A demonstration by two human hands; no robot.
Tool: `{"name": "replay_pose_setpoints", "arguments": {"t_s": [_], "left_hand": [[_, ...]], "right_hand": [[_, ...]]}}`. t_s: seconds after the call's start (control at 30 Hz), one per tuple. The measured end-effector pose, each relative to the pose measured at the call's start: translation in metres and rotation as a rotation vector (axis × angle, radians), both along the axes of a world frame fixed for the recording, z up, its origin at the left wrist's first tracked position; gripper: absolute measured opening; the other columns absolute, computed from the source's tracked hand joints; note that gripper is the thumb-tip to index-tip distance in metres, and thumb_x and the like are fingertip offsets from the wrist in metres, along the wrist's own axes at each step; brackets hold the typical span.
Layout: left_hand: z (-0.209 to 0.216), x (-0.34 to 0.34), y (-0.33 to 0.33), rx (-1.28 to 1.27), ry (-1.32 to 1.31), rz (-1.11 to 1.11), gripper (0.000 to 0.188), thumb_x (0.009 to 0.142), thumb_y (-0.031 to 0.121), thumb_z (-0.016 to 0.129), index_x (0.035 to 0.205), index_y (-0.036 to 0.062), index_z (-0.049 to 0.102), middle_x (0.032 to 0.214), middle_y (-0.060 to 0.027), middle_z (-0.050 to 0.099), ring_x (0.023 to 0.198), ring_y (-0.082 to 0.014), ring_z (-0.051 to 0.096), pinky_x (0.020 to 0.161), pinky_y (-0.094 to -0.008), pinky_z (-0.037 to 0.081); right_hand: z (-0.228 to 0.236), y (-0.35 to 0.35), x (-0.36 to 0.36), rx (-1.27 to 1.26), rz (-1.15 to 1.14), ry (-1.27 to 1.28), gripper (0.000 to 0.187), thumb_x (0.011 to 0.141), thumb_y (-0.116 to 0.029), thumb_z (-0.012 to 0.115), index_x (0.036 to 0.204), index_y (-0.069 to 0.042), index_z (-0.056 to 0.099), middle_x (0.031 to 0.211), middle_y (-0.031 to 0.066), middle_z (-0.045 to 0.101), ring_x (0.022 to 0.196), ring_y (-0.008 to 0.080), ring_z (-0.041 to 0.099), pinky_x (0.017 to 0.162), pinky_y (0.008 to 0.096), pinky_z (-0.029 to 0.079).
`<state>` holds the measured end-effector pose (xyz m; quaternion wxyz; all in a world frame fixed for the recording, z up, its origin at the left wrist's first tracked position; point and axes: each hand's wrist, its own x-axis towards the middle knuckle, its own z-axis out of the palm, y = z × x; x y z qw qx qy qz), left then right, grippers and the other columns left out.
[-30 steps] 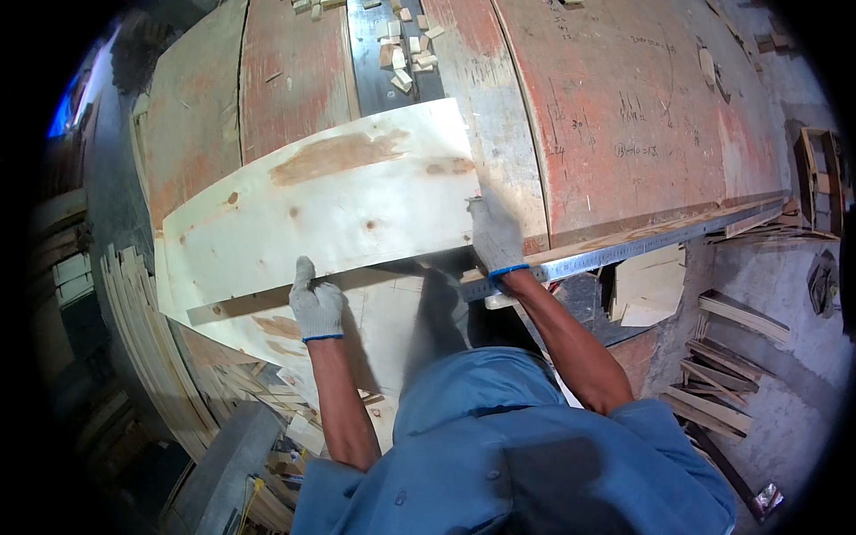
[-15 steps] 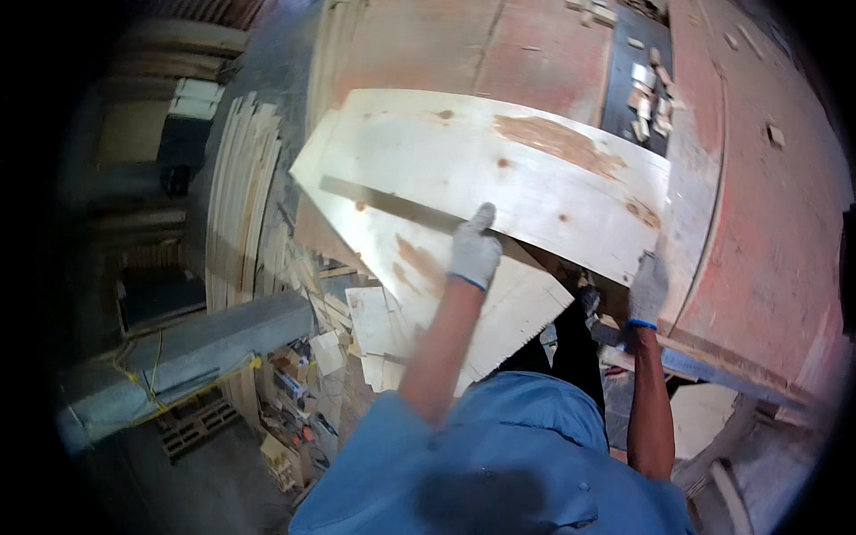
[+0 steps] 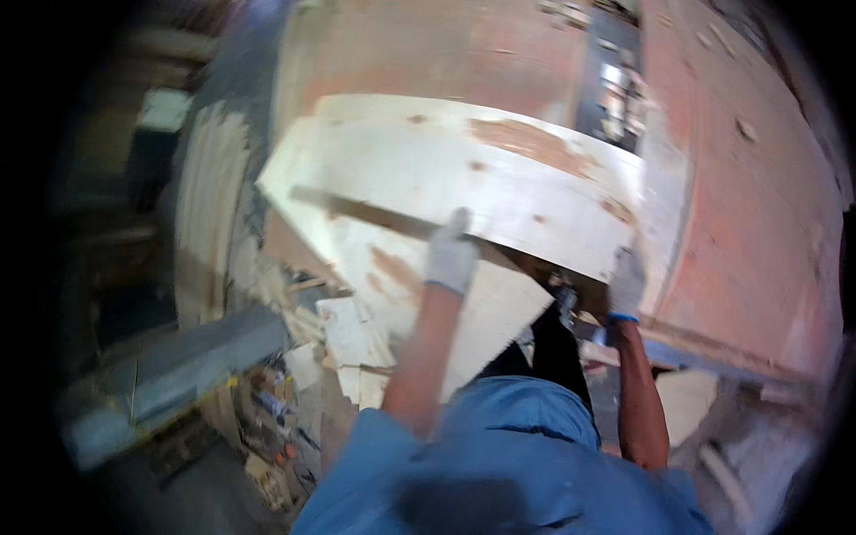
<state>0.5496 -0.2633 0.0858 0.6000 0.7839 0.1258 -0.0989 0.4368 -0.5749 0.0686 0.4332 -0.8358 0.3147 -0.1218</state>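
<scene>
A long, pale plywood sheet (image 3: 401, 160) with brown knots and a rough brown patch lies across the reddish worktop. My left hand (image 3: 452, 254), in a light work glove, is closed on the sheet's near edge, thumb on top and fingers hidden beneath. At the sheet's near right corner, my right hand (image 3: 628, 283), gloved with a blue cuff, grips the edge. Under the sheet and my left forearm lies another pale plywood piece (image 3: 495, 312) with a jagged near edge. Motion blur softens the fingers.
Small wood offcuts (image 3: 615, 107) lie in a dark gap between the reddish panels (image 3: 749, 214). Long wood strips (image 3: 209, 205) are stacked at left. A grey beam (image 3: 187, 357) crosses the lower left, beside scrap wood and clutter (image 3: 276, 410) on the floor.
The whole scene has shifted slightly left in the picture and become blurrier. Both hands keep about the same grip and place on the plywood sheet.
</scene>
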Motion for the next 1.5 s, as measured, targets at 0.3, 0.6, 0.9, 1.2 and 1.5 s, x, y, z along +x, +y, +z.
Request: {"name": "replay_pose_setpoints", "arguments": {"t_s": [0.3,0.6,0.9,1.2,1.5], "left_hand": [[0.006,0.015,-0.001,-0.485,0.263,0.275,0.022,0.102,0.012,0.06,0.115,-0.004,0.068,0.1,-0.0046,0.068,0.083,-0.0096,0.059,0.073,-0.0252,0.05],[-0.008,0.017,0.02,-0.293,0.091,0.016,0.026,0.106,0.02,0.058,0.11,-0.0038,0.069,0.102,-0.0028,0.067,0.089,-0.0067,0.057,0.081,-0.0229,0.049],[0.0,0.026,0.009,-0.737,0.199,0.189,0.024,0.101,0.019,0.065,0.114,-0.0016,0.065,0.11,-0.0075,0.068,0.102,-0.0171,0.064,0.094,-0.0338,0.054],[0.002,0.033,0.007,-0.845,0.318,0.386,0.028,0.101,0.018,0.065,0.118,-0.0033,0.062,0.116,-0.0119,0.066,0.109,-0.0227,0.063,0.101,-0.0397,0.052],[0.002,0.037,0.0,-0.851,0.265,0.383,0.03,0.101,0.022,0.066,0.117,-0.0035,0.062,0.115,-0.0117,0.066,0.107,-0.0232,0.063,0.1,-0.0402,0.052]], "right_hand": [[0.016,0.003,0.012,0.036,0.014,0.071,0.037,0.104,-0.025,0.046,0.128,-0.002,0.062,0.095,0.0168,0.069,0.089,0.03,0.068,0.082,0.0407,0.052],[0.014,0.009,0.011,0.058,0.003,0.03,0.042,0.103,-0.028,0.049,0.134,-0.001,0.061,0.1,0.0164,0.07,0.095,0.025,0.067,0.087,0.0366,0.052],[0.02,0.007,0.025,0.186,-0.043,0.049,0.044,0.102,-0.027,0.047,0.136,-0.003,0.06,0.105,0.0175,0.071,0.099,0.0229,0.068,0.09,0.0349,0.051],[0.014,0.007,0.025,0.214,-0.035,0.062,0.044,0.101,-0.028,0.048,0.134,-0.003,0.061,0.106,0.0188,0.071,0.1,0.0256,0.068,0.092,0.0367,0.051],[0.029,0.006,0.033,0.21,-0.046,0.103,0.043,0.102,-0.031,0.045,0.13,-0.003,0.062,0.104,0.0219,0.07,0.101,0.0343,0.067,0.09,0.0401,0.05]]}}
